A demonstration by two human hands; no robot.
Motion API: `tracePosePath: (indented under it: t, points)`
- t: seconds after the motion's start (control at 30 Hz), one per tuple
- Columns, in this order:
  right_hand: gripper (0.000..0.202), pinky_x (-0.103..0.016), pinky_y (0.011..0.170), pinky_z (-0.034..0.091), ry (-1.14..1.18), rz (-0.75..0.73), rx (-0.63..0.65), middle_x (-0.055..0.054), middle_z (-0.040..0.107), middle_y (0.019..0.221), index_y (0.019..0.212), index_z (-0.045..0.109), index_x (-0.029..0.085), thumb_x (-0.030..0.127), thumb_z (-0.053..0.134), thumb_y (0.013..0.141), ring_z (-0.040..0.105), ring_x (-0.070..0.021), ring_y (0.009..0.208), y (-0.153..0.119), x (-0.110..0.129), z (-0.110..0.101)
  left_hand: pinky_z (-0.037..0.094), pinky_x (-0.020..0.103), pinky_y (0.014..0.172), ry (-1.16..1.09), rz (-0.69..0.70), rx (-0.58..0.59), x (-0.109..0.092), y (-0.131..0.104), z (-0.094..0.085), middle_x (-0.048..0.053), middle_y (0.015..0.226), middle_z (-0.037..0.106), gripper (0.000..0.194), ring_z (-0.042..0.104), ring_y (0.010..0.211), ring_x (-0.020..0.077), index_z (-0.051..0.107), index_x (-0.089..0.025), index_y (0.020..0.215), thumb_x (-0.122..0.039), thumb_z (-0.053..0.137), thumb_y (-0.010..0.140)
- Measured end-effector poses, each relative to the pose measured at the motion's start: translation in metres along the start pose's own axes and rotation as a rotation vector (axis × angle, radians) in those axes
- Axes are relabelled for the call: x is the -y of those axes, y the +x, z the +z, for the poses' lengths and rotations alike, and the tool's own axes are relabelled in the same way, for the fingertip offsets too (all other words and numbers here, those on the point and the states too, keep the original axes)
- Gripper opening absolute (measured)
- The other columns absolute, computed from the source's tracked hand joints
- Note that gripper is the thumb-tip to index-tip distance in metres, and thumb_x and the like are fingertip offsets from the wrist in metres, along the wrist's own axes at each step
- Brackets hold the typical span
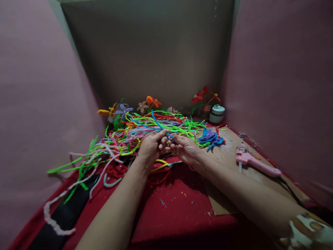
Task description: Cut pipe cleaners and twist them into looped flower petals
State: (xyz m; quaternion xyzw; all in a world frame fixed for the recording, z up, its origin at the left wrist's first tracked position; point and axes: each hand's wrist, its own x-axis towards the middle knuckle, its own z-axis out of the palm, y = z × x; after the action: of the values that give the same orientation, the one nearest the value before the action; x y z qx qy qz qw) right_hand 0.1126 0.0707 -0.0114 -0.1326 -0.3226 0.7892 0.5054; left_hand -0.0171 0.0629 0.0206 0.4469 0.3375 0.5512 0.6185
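Note:
A blue pipe cleaner (pixel 156 120) is pinched between my two hands, over the middle of the red-covered table. My left hand (pixel 153 144) is closed on it, thumb on top, and one end sticks up and away past the fingers. Close beside it, my right hand (pixel 185 147) grips the other part with thumb and fingertips. Just behind lies a big heap of pipe cleaners (pixel 166 121) in green, red, pink, lilac and yellow. Yellow-handled pliers or scissors (pixel 160 166) lie below my hands, partly hidden by my left wrist.
A pink glue gun (pixel 256 164) rests on a brown board (pixel 221 203) at right, near blue and purple pipe-cleaner pieces (pixel 211 137). Behind stand a lidded jar (pixel 217 114) and fuzzy flowers (pixel 124 110). A black strip (pixel 70 211) lies at left; walls enclose the table.

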Motion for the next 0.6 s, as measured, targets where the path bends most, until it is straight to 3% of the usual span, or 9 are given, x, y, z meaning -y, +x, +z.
tracePosePath:
  t: [0.27, 0.37, 0.5, 0.6]
  points:
    - [0.021, -0.021, 0.05, 0.05, -0.072, 0.0, 0.04, -0.001, 0.061, 0.065, 0.069, 0.06, 0.011, 0.025, 0.075, 0.066, 0.049, -0.0049, 0.047, -0.0018, -0.0027, 0.0018, 0.035, 0.016, 0.034, 0.037, 0.072, -0.088, 0.0018, -0.0031, 0.007, -0.007, 0.045, 0.046, 0.027, 0.038, 0.035, 0.0039, 0.061, -0.013, 0.08, -0.034, 0.07, 0.066]
    - [0.019, -0.02, 0.049, 0.049, -0.091, 0.006, 0.003, -0.001, 0.062, 0.067, 0.068, 0.06, 0.01, 0.021, 0.075, 0.064, 0.045, -0.003, 0.045, -0.0028, -0.0028, 0.0029, 0.032, 0.016, 0.033, 0.079, 0.096, -0.1, 0.0012, -0.004, 0.0078, -0.007, 0.045, 0.047, 0.025, 0.038, 0.034, 0.0034, 0.062, -0.012, 0.078, -0.033, 0.07, 0.066]
    - [0.02, -0.021, 0.048, 0.05, -0.092, -0.002, -0.084, 0.004, 0.056, 0.055, 0.064, 0.058, 0.013, 0.017, 0.077, 0.062, 0.045, -0.0036, 0.041, -0.0022, -0.0041, 0.0012, 0.032, 0.017, 0.034, 0.134, 0.09, -0.081, -0.0019, -0.004, 0.007, -0.006, 0.045, 0.048, 0.022, 0.037, 0.033, 0.0031, 0.063, -0.012, 0.076, -0.031, 0.068, 0.066]
    - [0.019, -0.021, 0.048, 0.05, -0.115, -0.03, -0.053, 0.003, 0.057, 0.056, 0.068, 0.059, 0.013, 0.02, 0.076, 0.063, 0.047, -0.0045, 0.043, -0.0013, -0.0064, 0.0001, 0.03, 0.017, 0.034, 0.166, 0.091, -0.081, -0.0047, -0.0044, 0.0057, -0.006, 0.045, 0.049, 0.022, 0.036, 0.032, 0.0032, 0.063, -0.012, 0.074, -0.032, 0.068, 0.066]
